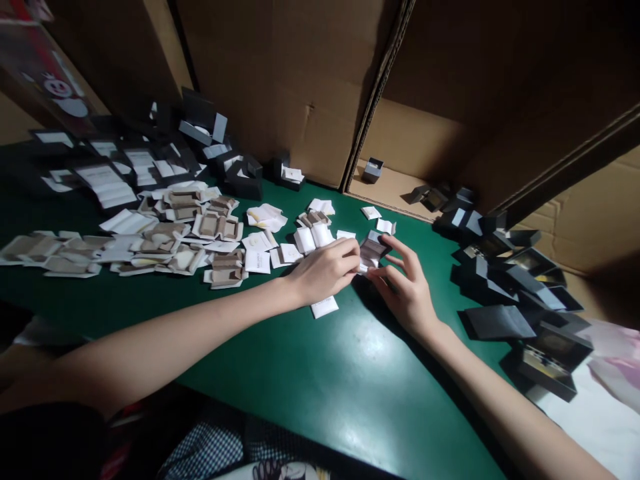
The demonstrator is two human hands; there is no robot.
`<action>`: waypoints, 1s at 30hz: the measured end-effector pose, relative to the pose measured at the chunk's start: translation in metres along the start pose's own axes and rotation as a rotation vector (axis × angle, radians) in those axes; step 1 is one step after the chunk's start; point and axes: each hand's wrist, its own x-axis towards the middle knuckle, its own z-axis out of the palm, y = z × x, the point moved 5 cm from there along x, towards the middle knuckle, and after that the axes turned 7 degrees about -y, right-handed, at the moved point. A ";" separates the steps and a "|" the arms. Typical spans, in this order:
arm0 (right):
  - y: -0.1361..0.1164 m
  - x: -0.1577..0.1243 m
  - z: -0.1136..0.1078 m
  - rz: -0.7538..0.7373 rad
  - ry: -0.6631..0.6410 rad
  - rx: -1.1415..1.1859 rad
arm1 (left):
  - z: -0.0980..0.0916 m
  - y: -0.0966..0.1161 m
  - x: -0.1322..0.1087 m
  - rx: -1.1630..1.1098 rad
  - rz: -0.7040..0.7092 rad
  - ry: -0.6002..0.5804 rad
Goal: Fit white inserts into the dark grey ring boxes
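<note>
A small dark hinged box (373, 248) stands open between my hands above the green table, with a bit of white at its lower edge. My left hand (325, 270) is closed at the box's left side, fingers curled, and its fingertips are partly hidden. From the right, my right hand (409, 285) grips the box, its index finger at the raised lid and its thumb low near the front. Under my left wrist lies a white folded card (325, 307). More white cards (257, 261) lie left of my left hand.
Grey-brown folded card inserts (173, 237) spread across the left. Black boxes with white papers (107, 183) crowd the back left. Several open black boxes (520, 280) line the right side. Cardboard walls (280, 80) close off the back of the green table (320, 373).
</note>
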 end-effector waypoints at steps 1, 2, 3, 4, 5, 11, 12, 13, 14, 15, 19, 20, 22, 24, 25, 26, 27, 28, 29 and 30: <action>-0.002 -0.001 -0.001 -0.013 0.020 -0.071 | 0.000 0.001 -0.001 0.013 0.007 0.010; -0.003 -0.002 -0.003 -0.021 0.037 -0.155 | 0.001 0.001 -0.001 0.016 0.012 0.016; -0.005 -0.003 -0.003 -0.026 0.042 -0.237 | 0.001 0.001 -0.001 0.013 0.011 0.020; -0.006 -0.003 -0.003 -0.030 0.031 -0.296 | 0.001 0.000 -0.001 0.008 0.007 0.022; -0.006 -0.004 -0.001 -0.033 0.008 -0.323 | 0.001 0.000 -0.001 0.005 0.000 0.023; -0.007 -0.005 0.006 -0.033 -0.074 -0.099 | 0.002 -0.001 -0.003 0.010 -0.011 0.034; -0.009 -0.005 0.006 -0.033 -0.077 -0.078 | 0.002 0.000 -0.003 0.015 0.000 0.034; -0.011 -0.005 0.007 -0.031 -0.079 -0.067 | 0.002 0.000 -0.004 0.023 0.014 0.032; -0.013 -0.005 0.008 -0.029 -0.084 -0.065 | 0.002 0.000 -0.004 0.038 0.027 0.028; -0.015 -0.006 0.008 -0.029 -0.093 -0.070 | 0.002 0.001 -0.004 0.059 0.042 0.022; -0.021 -0.007 0.012 -0.028 -0.115 -0.098 | 0.003 0.005 -0.004 0.193 0.104 -0.004; -0.022 -0.008 0.014 -0.021 -0.114 -0.102 | 0.003 0.005 -0.004 0.224 0.112 -0.010; -0.020 -0.008 0.017 0.007 -0.102 -0.095 | 0.004 0.006 -0.004 0.259 0.113 -0.014; -0.017 -0.007 0.018 0.033 -0.090 -0.063 | 0.005 0.005 -0.005 0.249 0.109 -0.013; -0.016 -0.005 0.017 0.040 -0.085 -0.037 | 0.005 0.004 -0.005 0.230 0.108 -0.010; -0.016 -0.002 0.015 0.040 -0.087 -0.010 | 0.006 0.004 -0.006 0.203 0.107 -0.010; -0.016 0.001 0.010 0.037 -0.090 0.018 | 0.006 0.002 -0.007 0.173 0.102 -0.014; -0.016 0.005 0.002 0.044 -0.087 0.044 | 0.007 0.001 -0.008 0.148 0.095 -0.023; -0.016 0.009 -0.008 0.063 -0.074 0.064 | 0.007 -0.001 -0.008 0.128 0.087 -0.036; -0.016 0.013 -0.022 0.097 -0.030 0.066 | 0.008 -0.003 -0.009 0.115 0.075 -0.049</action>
